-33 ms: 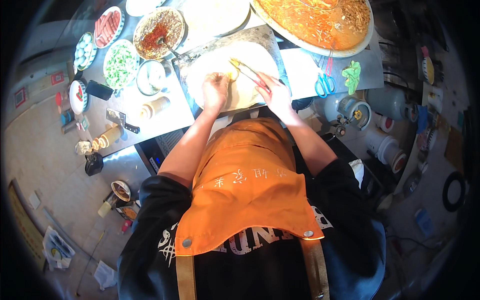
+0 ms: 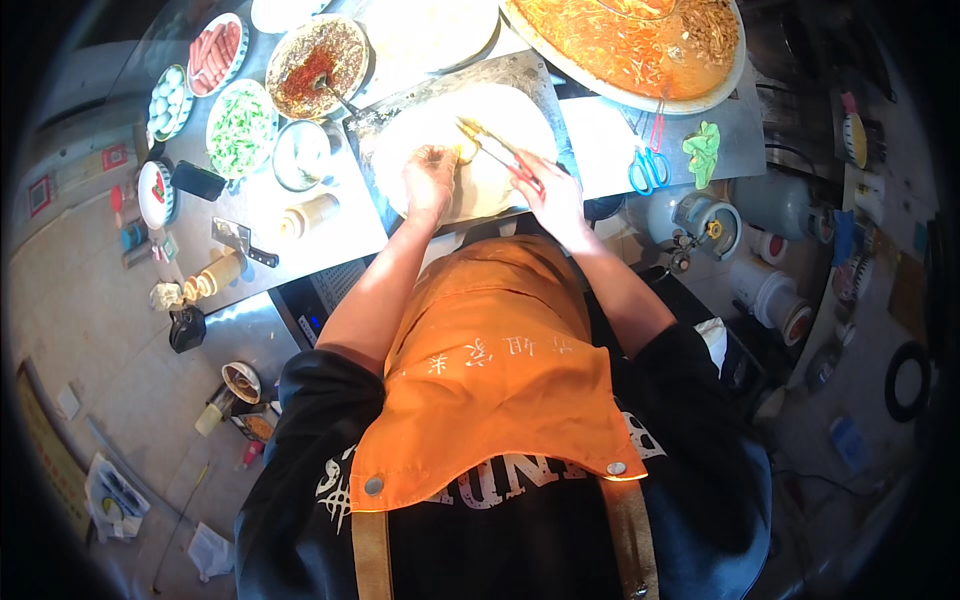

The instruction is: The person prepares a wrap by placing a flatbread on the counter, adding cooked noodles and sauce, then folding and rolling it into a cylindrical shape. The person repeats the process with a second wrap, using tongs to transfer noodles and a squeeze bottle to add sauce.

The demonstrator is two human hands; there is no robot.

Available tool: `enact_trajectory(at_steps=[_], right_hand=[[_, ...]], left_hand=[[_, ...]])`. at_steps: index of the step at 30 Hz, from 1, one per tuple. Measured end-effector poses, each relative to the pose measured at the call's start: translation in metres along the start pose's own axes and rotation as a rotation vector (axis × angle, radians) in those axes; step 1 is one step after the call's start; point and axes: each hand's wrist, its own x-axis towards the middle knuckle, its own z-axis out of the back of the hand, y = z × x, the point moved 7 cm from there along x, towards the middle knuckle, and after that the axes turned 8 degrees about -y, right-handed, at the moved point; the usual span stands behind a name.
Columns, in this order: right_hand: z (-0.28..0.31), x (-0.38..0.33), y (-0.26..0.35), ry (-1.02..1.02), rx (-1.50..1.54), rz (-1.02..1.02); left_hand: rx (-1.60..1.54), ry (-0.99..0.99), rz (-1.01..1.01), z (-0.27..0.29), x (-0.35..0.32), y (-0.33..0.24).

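While tongs (image 2: 497,150) grip, flatbread (image 2: 480,190) beneath fingers (image 2: 425,165)

The single view came from a fisheye camera worn on the person's head and looked steeply down over the orange apron (image 2: 490,400) onto the steel surface (image 2: 300,215) ahead. The apron filled the lower middle, very near the lens. Beyond it, toward the top edge, lay the round flatbread (image 2: 480,190) on the surface, at arm's reach, with both forearms running up to it from the apron. Left of the apron the floor (image 2: 90,330) showed far below. Straight edges bent toward the dark rim. No second view shared the scene.
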Motion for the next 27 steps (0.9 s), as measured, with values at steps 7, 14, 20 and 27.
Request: enact_trajectory(at_steps=[7,14,20,27], right_hand=[[-0.014,-0.028,0.006,0.03,-0.084,-0.023],[-0.01,-0.028,0.013,-0.035,-0.015,0.012],[-0.013,-0.05,0.016,0.02,-0.072,-0.067],[-0.007,-0.054,0.02,-0.025,-0.058,-0.045]], left_hand=[[-0.008,-0.039,0.147,-0.016,0.01,0.03],[-0.114,-0.042,0.218,-0.015,0.007,0.035],[-0.002,-0.035,0.14,-0.011,0.005,0.033],[0.162,-0.001,0.086,0.001,-0.014,0.01]])
